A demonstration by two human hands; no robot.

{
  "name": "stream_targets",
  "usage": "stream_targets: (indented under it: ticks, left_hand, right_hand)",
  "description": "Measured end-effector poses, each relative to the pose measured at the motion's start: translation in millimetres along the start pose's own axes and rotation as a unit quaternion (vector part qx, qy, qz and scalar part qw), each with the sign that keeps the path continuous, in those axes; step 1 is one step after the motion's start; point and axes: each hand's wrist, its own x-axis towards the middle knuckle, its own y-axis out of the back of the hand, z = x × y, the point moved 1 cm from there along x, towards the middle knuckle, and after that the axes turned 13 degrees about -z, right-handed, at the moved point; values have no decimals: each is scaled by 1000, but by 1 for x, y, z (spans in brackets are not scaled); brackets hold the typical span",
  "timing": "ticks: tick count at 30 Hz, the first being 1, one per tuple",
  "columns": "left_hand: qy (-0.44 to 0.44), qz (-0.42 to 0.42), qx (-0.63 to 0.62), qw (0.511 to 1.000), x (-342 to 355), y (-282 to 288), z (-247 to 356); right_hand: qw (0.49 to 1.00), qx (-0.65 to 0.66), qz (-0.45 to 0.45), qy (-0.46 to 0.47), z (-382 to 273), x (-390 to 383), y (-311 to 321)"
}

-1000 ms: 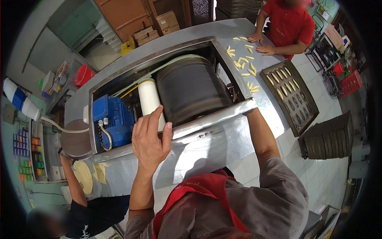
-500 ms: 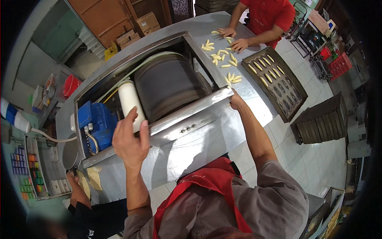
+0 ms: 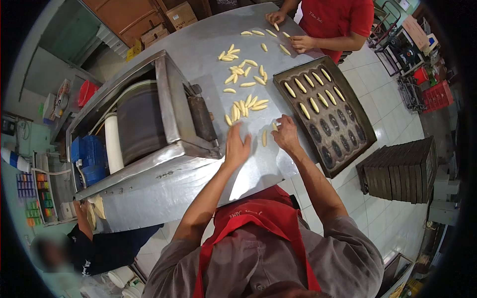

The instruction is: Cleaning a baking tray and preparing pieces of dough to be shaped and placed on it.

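Note:
My right hand has its fingers closed around a small spindle-shaped dough piece, just above the metal table. Another dough piece lies between my two hands. My left hand is open, its fingertips beside a loose cluster of pale dough pieces and holding nothing that I can see. Right of my right hand stands a dark rectangular baking pan with oval hollows. Two rows of dough pieces sit in its far part, while the near hollows show bare.
On the left of the table stands a metal-framed machine with a dark drum, a white roller and a blue motor. A co-worker in red handles dough across the table; another in black stands left. Stacked pans stand right.
Both my hands have left the machine for the dough pieces on the table. My right hand has taken hold of one. The view has shifted right, and the co-worker has spread several pieces apart.

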Motion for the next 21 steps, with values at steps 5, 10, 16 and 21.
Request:
stream_targets:
  ticks: [5,10,16,21]
  left_hand:
    - [163,184,224,943,69,-8,-65]
    - [213,32,137,967,46,23,-62]
    - [257,-67,-103,959,-46,9,-29]
    - [101,-76,64,990,-68,23,-41]
  right_hand:
    - [997,1,-55,48,1,-61,1]
    - [985,-83,-117,98,-28,-105,-22]
    - [982,-161,-47,86,-5,13,-16]
    - [989,-125,-29,71,-22,-62,-37]
